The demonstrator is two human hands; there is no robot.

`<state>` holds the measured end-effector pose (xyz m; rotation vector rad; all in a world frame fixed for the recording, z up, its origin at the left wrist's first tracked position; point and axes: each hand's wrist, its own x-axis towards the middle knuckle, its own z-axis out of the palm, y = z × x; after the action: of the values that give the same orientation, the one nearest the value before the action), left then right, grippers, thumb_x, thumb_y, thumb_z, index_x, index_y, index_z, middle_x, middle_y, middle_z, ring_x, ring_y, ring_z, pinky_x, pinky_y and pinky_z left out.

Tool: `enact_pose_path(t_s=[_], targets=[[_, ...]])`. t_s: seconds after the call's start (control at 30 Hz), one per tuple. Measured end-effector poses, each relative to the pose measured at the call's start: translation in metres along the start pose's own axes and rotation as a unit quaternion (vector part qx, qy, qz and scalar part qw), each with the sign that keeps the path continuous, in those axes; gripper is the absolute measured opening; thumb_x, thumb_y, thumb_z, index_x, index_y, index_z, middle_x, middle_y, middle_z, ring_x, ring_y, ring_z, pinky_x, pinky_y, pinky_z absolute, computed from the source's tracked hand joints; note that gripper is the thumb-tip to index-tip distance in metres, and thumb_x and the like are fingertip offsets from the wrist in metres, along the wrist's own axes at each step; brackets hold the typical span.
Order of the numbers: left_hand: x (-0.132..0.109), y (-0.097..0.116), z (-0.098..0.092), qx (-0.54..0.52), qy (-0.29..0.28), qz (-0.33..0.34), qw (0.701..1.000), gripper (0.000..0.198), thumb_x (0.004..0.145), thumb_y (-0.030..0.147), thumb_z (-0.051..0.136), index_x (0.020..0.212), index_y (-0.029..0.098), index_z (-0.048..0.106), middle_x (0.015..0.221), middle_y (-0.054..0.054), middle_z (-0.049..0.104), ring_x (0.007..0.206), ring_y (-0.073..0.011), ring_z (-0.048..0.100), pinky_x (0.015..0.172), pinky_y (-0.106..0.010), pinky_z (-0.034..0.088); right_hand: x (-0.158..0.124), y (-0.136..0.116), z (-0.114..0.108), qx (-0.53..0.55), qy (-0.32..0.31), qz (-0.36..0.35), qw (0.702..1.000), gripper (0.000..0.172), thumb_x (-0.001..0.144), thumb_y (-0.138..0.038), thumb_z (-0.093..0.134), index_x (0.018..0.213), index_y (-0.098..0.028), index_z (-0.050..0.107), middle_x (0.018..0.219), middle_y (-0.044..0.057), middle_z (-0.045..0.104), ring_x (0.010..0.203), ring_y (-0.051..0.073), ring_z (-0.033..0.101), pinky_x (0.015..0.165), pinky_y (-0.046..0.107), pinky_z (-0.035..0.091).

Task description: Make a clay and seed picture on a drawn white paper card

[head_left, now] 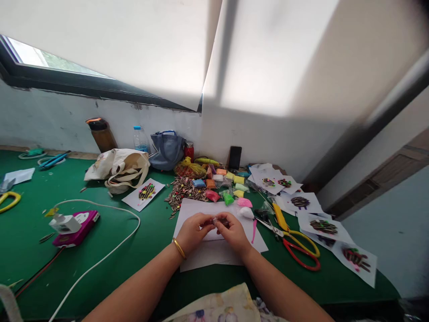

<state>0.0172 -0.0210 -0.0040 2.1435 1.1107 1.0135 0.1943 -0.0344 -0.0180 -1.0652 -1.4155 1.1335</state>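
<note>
L: open strip of green tabletop [156, 227] btwn white cable [139, 220] & L hand [194, 230]; cable loop blocks farther L. Ahead: seed pile [184, 192] + coloured packs [218, 178] crowd the far edge of the paper [187, 212]. R: narrow gap btwn R forearm [268, 273] & scissors [287, 233]; cards [323, 226] block beyond, w/ overlaps.

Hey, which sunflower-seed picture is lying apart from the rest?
The sheet beside the cream tote bag, left of the loose sunflower seeds; the other seed pictures are grouped on the right of the green table.
</note>
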Motion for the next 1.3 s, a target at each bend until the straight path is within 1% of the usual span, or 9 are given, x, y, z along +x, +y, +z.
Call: enact_pose_path(t_s=[0.17,0.3,0.4,0.63,0.73,0.87,1.07,1.17,1.3], targets=[[-0.0018,0.004,-0.0001,0.026,0.044,0.063,0.997,0.01,0.085,0.024,0.063,0.092,0.022,0.071,0.084,-0.003,0.068,0.081,-0.0161,0.061,0.076,-0.028,0.048,-0.0001,0.0015,0.0006,0.004,0.0,-0.001,1.0,0.029,0.08,-0.044,0.065,0.096,-0.021,0.058,0.087,0.002,0.063,0.062,0.012,0.06,0.058,0.027,0.05],[-0.0027,0.008,-0.0018,0.062,0.095,0.088,0.99,0.01,0.086,0.025,0.063,0.087,0.022,0.072,0.083,-0.005,0.063,0.079,-0.0168,0.058,0.073,-0.029,0.048,-0.0002,0.0028,0.0009,-0.008,0.008,-0.007,1.0,0.027,0.08,-0.042,0.064,0.096,-0.021,0.059,0.084,0.001,0.063,0.062,0.013,0.059,0.058,0.026,0.049],[-0.003,0.0095,-0.0035,0.085,0.11,0.1,0.985,0.012,0.086,0.025,0.061,0.086,0.02,0.072,0.083,-0.006,0.061,0.08,-0.0177,0.057,0.072,-0.03,0.048,-0.0007,0.0025,0.0011,-0.013,0.013,-0.009,1.0,0.025,0.08,-0.041,0.064,0.095,-0.021,0.059,0.081,0.001,0.062,0.061,0.013,0.059,0.058,0.026,0.049],[-0.0032,0.0048,-0.0005,0.119,0.077,0.111,0.984,0.018,0.085,0.026,0.064,0.101,0.021,0.069,0.091,-0.006,0.068,0.084,-0.0196,0.061,0.077,-0.033,0.048,-0.0013,0.0041,0.0004,-0.026,0.012,-0.05,0.998,0.021,0.082,-0.037,0.062,0.094,-0.021,0.058,0.087,0.003,0.063,0.073,0.016,0.06,0.067,0.029,0.05],[-0.0037,0.004,0.0016,0.128,0.067,0.102,0.984,0.018,0.085,0.027,0.064,0.102,0.022,0.069,0.091,-0.005,0.069,0.085,-0.0198,0.062,0.078,-0.034,0.047,-0.0013,0.0051,-0.0006,-0.052,0.013,-0.073,0.996,0.018,0.083,-0.035,0.062,0.093,-0.021,0.059,0.088,0.003,0.063,0.077,0.017,0.06,0.07,0.029,0.049],[-0.0033,0.006,0.0018,0.084,0.062,0.069,0.992,0.014,0.083,0.025,0.066,0.097,0.023,0.069,0.089,-0.004,0.069,0.085,-0.0186,0.062,0.079,-0.032,0.048,-0.0004,0.0057,-0.0016,-0.065,0.015,-0.101,0.993,0.013,0.083,-0.031,0.061,0.093,-0.022,0.058,0.088,0.002,0.061,0.077,0.016,0.058,0.072,0.029,0.049],[-0.0011,0.0073,-0.0009,0.029,0.066,0.011,0.997,0.002,0.081,0.019,0.067,0.081,0.02,0.067,0.08,-0.001,0.067,0.078,-0.0165,0.06,0.074,-0.03,0.048,0.0007,0.0085,-0.0012,-0.06,0.018,-0.125,0.99,0.01,0.082,-0.028,0.062,0.087,-0.022,0.057,0.091,0.003,0.059,0.081,0.017,0.057,0.073,0.029,0.048],[-0.0012,0.0066,-0.0015,0.02,0.073,0.019,0.997,0.003,0.083,0.021,0.065,0.085,0.021,0.068,0.08,-0.002,0.067,0.078,-0.0161,0.06,0.073,-0.029,0.048,0.0001,0.0095,-0.0008,-0.048,0.026,-0.112,0.992,0.013,0.082,-0.029,0.063,0.09,-0.022,0.056,0.091,0.003,0.06,0.08,0.016,0.057,0.072,0.029,0.048],[-0.0019,0.0053,0.0003,0.026,0.064,0.064,0.996,0.016,0.085,0.024,0.064,0.1,0.023,0.069,0.086,-0.003,0.068,0.081,-0.0161,0.061,0.076,-0.03,0.049,-0.0008,0.008,-0.0009,-0.038,0.02,-0.096,0.994,0.015,0.082,-0.031,0.063,0.093,-0.022,0.057,0.091,0.003,0.06,0.078,0.016,0.057,0.07,0.029,0.048]])
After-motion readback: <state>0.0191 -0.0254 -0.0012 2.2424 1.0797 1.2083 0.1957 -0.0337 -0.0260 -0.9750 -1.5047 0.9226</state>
